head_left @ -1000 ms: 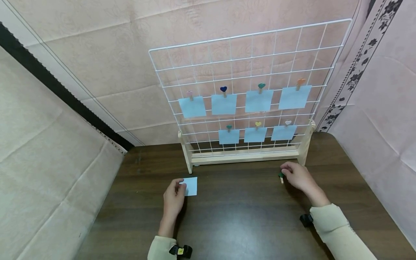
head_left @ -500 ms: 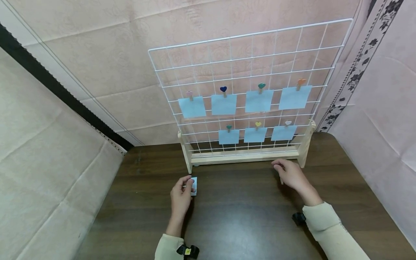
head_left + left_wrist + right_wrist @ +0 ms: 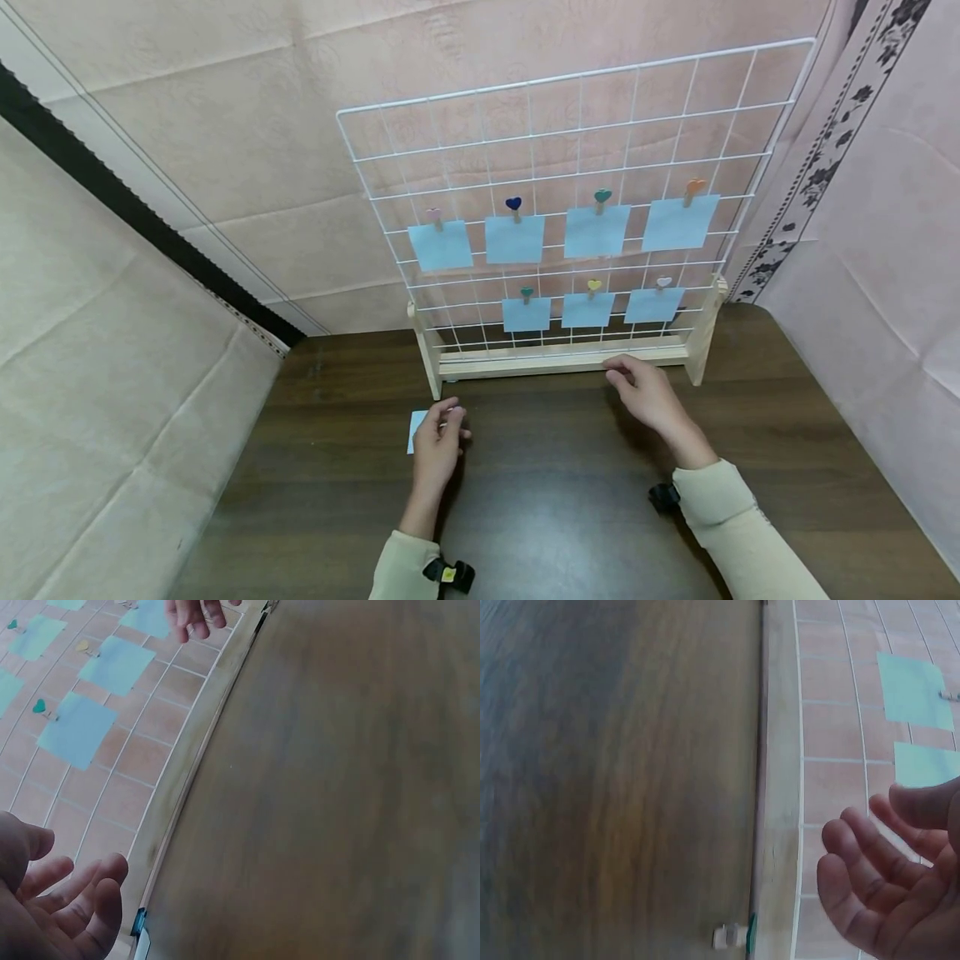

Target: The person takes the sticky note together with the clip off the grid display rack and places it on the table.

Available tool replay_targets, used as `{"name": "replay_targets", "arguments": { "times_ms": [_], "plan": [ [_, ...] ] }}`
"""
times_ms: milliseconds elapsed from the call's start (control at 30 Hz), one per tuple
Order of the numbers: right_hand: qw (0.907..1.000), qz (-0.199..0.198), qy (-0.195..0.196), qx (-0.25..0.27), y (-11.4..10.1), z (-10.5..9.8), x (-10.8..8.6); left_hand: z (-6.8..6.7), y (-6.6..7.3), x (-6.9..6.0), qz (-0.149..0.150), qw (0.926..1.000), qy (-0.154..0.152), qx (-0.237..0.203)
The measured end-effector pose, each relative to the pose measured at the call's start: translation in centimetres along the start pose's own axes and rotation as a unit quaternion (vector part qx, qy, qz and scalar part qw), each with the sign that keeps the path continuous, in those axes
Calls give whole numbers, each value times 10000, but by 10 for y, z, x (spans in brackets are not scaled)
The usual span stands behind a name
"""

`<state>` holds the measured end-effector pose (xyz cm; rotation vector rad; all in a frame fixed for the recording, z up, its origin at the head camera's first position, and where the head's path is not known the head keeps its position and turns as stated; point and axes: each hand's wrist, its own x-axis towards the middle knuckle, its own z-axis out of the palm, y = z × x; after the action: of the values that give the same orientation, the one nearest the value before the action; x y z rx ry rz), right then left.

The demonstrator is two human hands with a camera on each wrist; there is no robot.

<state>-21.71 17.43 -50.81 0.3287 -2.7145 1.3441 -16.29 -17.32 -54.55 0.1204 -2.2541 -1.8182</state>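
My left hand [image 3: 438, 446] hovers over a light-blue paper note [image 3: 416, 431] on the table, covering part of it. Its fingers are relaxed and loosely bent, with a gap to the thumb in the left wrist view. A small teal piece [image 3: 139, 922] shows beyond its fingertips; its kind is unclear. My right hand [image 3: 645, 396] is in front of the stand's wooden rail, fingers loosely bent and nothing seen between them. In the right wrist view a small wooden clothespin with a green heart [image 3: 731, 936] lies beside the rail; in the head view the hand hides it.
A white wire grid [image 3: 532, 179] stands in a wooden base [image 3: 562, 362] at the table's back. Several blue notes hang on it in two rows under heart clothespins, including a dark-blue one [image 3: 513, 204]. Pale cloth hangs behind and at both sides of the brown table [image 3: 555, 475].
The left hand has moved right across the paper note, exposing its left edge. My right hand has moved left and slightly away from me, past the green clothespin, which it no longer pinches.
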Motion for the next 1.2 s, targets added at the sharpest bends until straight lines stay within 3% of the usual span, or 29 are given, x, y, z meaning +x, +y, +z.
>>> {"name": "replay_targets", "arguments": {
  "times_ms": [233, 533, 967, 1200],
  "plan": [
    [9996, -214, 79, 158, 0, 15, 5, 10, 4, 4, -148, 9999, 65, 4],
    [9987, -239, 213, 384, 2, 27, 10, 25, 0, 8, -111, 9997, -171, -106],
    [9950, -195, 404, 891, -25, 46, 25, 38, 0, 16, -111, 9994, -307, -138],
    [9941, -226, 412, 983, -29, 50, 29, 41, 1, 17, -82, 9992, -354, -166]
  ]
}}
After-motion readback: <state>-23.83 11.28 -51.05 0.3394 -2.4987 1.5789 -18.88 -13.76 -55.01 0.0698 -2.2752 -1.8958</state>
